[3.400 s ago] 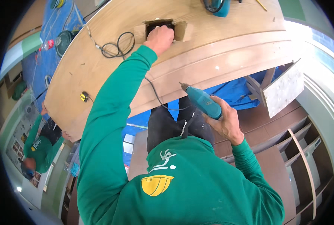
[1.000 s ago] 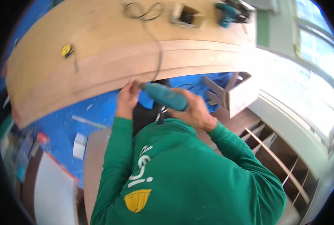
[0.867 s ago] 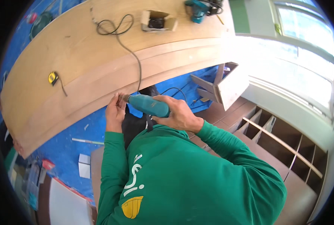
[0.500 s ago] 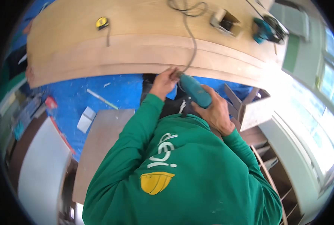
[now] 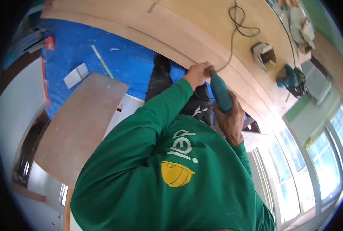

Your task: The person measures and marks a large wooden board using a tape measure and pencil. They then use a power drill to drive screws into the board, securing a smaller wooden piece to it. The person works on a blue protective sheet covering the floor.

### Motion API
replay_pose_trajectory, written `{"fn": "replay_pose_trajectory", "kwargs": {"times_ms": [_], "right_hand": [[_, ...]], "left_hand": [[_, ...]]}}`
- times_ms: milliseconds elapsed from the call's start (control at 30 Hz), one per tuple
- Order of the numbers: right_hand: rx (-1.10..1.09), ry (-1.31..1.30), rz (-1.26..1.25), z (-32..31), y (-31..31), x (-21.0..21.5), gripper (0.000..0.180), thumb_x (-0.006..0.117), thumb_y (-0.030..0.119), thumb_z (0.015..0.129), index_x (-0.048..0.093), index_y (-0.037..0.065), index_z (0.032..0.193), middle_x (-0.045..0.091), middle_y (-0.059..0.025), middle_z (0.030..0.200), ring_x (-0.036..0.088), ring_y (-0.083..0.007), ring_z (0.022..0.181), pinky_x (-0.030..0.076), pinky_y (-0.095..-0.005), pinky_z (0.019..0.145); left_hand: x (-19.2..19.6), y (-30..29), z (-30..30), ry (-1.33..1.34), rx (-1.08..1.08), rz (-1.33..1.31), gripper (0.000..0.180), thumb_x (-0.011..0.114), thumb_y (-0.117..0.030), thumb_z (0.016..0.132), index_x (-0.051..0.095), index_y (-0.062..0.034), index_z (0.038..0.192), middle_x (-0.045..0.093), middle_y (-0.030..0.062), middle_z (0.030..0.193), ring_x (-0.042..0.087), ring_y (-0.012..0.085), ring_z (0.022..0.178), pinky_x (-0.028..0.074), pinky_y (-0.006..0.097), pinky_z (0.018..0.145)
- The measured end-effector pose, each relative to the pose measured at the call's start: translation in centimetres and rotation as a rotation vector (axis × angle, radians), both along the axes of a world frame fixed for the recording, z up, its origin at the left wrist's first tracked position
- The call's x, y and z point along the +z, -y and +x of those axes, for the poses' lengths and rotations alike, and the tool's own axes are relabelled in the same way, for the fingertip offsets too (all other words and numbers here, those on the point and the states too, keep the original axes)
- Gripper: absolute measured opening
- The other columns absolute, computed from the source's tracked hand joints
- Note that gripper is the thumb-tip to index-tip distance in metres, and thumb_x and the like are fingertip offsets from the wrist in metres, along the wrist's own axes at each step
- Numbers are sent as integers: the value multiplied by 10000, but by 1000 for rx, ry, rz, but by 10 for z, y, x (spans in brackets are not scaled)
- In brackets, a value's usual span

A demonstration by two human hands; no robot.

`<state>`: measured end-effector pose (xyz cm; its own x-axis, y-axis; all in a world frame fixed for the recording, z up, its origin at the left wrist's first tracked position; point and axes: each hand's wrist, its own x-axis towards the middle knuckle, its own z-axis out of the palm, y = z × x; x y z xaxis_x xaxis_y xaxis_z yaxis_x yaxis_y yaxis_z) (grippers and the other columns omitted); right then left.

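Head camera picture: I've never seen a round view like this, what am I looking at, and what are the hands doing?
It comes from a wide fisheye camera worn on a person's head, looking down, so straight edges bend near the rim. There is no machine, only two bare hands. The green sweatshirt fills the lower part. The right hand has its grip around a teal corded power tool. The left hand is at the tool's front end, near the edge of a long curved wooden panel. On the panel lie a black cable and another teal tool. Blue sheeting covers the floor.
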<state>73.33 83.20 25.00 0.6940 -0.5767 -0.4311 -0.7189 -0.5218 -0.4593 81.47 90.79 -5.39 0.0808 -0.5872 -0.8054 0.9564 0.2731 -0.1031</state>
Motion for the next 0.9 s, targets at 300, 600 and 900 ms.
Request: {"fn": "replay_pose_trajectory", "kwargs": {"times_ms": [300, 600, 900], "right_hand": [[22, -26, -47, 20, 8, -14, 633, 876, 287, 847, 633, 39, 1377, 768, -262, 1125, 772, -455, 938, 618, -508, 788], [-8, -36, -24, 45, 15, -32, 598, 881, 296, 852, 643, 47, 1340, 772, -255, 1066, 764, -457, 905, 599, -511, 767], [-13, -62, -18, 55, 14, -30, 606, 883, 318, 858, 642, 44, 1342, 774, -268, 1050, 764, -468, 923, 595, -522, 790]], "left_hand": [[45, 10, 45, -20, -48, 173, 123, 672, -87, 1075, 689, 5, 1154, 746, 111, 1032, 726, 195, 897, 606, 327, 799], [15, 17, 52, -187, 95, 185, 100, 672, -29, 1062, 659, 36, 1137, 690, 123, 1006, 711, 227, 910, 633, 336, 783], [49, -6, 38, -112, -64, -44, 334, 677, -405, 1095, 686, -88, 990, 713, 53, 873, 699, 191, 849, 565, 341, 738]]}}
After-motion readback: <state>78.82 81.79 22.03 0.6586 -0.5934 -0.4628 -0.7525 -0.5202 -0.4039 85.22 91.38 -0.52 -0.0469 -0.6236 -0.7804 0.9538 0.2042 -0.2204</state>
